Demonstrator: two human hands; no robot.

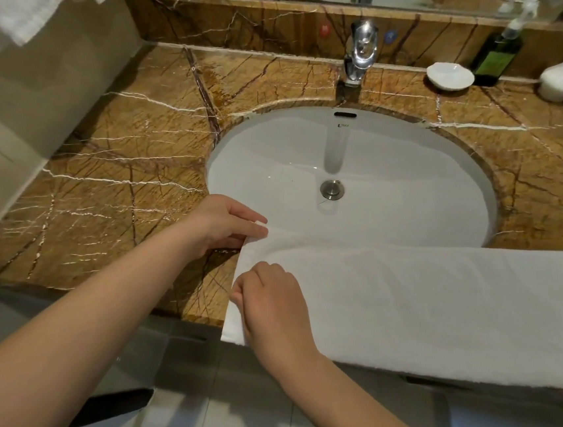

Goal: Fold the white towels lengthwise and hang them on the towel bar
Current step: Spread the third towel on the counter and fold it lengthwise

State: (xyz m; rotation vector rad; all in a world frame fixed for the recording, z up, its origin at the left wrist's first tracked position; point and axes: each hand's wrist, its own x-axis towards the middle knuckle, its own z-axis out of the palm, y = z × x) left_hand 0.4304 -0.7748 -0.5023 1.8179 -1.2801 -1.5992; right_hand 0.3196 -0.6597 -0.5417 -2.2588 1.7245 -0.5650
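White towel: lying lengthwise along the counter front, overlapping the sink. Left hand is pinching its far corner and right hand is curling fingers round the near corner, likely squaring edges for folding.

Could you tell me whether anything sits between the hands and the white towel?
Nothing visible does: the left hand pinches a far corner of the white towel, and the right hand grips the same end, nearer the person.
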